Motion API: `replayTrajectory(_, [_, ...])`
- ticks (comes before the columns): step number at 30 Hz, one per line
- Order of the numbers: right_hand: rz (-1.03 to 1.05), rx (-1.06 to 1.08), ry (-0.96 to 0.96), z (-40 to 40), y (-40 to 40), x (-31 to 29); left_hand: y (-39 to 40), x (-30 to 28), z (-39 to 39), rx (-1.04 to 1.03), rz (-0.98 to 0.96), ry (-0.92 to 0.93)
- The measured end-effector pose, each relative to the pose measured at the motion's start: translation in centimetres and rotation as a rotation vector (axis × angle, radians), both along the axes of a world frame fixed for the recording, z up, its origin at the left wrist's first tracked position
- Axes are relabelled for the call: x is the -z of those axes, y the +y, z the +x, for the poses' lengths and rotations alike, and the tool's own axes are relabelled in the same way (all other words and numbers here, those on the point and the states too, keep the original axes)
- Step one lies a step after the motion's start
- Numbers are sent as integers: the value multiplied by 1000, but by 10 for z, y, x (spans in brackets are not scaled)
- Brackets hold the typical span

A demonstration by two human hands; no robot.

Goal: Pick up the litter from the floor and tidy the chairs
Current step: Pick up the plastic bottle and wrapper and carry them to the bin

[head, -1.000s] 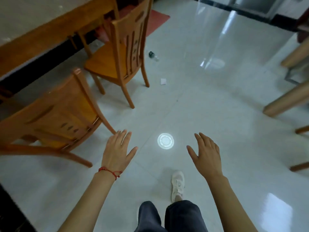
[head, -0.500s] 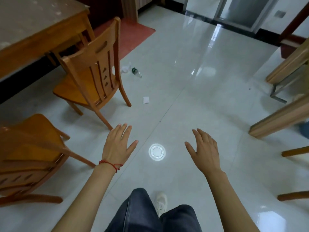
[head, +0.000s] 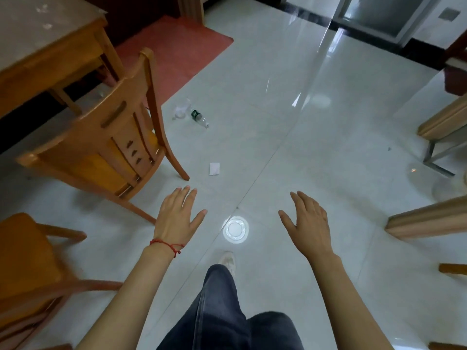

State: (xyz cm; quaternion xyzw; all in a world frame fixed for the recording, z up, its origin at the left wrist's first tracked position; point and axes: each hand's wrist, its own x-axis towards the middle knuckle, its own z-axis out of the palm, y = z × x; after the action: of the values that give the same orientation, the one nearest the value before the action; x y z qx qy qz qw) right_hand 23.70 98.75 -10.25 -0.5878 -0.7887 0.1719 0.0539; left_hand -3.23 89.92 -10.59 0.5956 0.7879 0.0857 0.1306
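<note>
Both hands are held out palm down over the floor with nothing in them: the left hand (head: pixel 178 213), low and left of centre, has its fingers spread apart, and the right hand (head: pixel 307 221), low and right of centre, is open too, thumb out. The step in hand looks like the approach to the litter, so the sensible course is to go to the nearest piece first, crouch close instead of reaching from standing, and pinch the flat scrap by an edge, since it lies flush on the smooth tile. That scrap of paper (head: pixel 214 169) is a small white square, just above the left hand and near the rear leg of the chair (head: pixel 113 137). Further up, left of centre, lies a clear plastic bottle (head: pixel 199 117) on its side with a dark label, and just beside it a crumpled clear wrapper (head: pixel 180 111); the bottle may roll, so gripping it around the body would be safest. The chair stands angled away from the table (head: pixel 45 54) in the upper left, and a second chair (head: pixel 27 263) sits askew at the lower left edge; both probably need pushing in afterwards.
</note>
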Motion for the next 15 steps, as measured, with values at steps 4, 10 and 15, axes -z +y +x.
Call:
replayTrajectory(4, [14, 0, 13, -16, 68, -6, 67, -4, -19, 10, -21, 12])
replayTrajectory(10, [7, -46, 26, -33, 164, -3, 154, -5, -34, -30, -31, -11])
replayTrajectory(15, [-4, -167, 29, -56, 262, 5, 221, 2, -43, -144, -40, -29])
